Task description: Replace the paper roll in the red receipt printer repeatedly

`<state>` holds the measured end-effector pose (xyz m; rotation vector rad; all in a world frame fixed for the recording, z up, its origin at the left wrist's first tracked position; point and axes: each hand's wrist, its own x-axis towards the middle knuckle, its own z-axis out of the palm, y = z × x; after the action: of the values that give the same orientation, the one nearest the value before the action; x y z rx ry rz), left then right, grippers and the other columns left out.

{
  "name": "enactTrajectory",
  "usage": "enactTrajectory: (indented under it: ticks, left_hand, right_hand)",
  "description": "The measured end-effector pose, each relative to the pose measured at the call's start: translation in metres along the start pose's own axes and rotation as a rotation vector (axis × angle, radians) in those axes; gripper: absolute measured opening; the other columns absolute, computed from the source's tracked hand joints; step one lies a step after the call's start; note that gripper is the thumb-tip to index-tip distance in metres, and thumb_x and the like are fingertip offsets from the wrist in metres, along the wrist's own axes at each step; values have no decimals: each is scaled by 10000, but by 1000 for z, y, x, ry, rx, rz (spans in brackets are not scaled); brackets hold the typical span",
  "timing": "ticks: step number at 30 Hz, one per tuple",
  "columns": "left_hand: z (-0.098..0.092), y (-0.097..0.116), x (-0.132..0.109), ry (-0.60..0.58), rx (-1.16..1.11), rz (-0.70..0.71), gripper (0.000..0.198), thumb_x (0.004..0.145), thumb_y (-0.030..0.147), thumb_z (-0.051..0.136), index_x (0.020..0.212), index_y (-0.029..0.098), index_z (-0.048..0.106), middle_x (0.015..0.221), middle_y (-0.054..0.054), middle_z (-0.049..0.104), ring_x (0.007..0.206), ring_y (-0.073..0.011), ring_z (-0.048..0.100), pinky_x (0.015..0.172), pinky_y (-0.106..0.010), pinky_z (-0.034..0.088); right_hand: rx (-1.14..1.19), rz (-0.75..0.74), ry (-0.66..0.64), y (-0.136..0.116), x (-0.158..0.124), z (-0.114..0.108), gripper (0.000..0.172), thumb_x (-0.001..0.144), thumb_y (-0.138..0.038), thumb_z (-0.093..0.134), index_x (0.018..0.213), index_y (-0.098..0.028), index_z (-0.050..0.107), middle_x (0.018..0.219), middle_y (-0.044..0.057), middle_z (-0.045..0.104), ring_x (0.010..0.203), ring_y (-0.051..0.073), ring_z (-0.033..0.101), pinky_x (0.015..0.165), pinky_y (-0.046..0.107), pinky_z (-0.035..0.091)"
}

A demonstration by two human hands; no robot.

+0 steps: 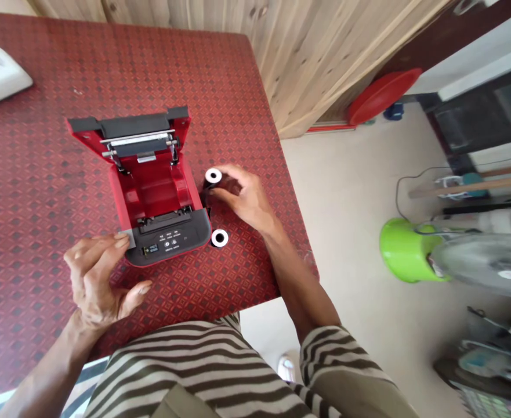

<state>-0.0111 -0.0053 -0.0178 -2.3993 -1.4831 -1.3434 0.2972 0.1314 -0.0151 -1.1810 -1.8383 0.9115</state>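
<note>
Calling it live: tiny white print across the dark control panel point(170, 239) of the red receipt printer point(153, 194), but from here I can't read a word.

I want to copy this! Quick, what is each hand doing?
Left hand: open, fingertips on the corner of the red printer.
Right hand: closed, holding a black roll with a white core.

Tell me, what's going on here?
A person is working at a red patterned table with an open red-and-black receipt printer. Their right hand holds a dark roll with a white core next to the printer's side, while the fingertips of their left hand rest on its front corner. A second white-cored roll sits on the table beside the printer.
</note>
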Motion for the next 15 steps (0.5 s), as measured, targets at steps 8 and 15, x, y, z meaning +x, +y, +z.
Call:
enactTrajectory:
  ticks: [8,15]
  left_hand:
    - [0,4,3,14,60,80,664,987,617,650,1529,250,537,1195,-112,697,1057,-279,708,924,-444,562]
    - [-3,7,5,-16,60,102,674,1004,586,642,1561,234,501,1207,-139,718,1066,-296,721,926,-469,566]
  right_hand:
    - [-332,-446,-240,-116,16,-15,320,1050,-207,684,1368,-237,707,1256,37,765,1184,248,688,1126,438,567]
    - [-669,-390,-401,-108,36,57,238,1080,-53,533,1002,-152,735,936,104,752,1068,256,693,886,358,584]
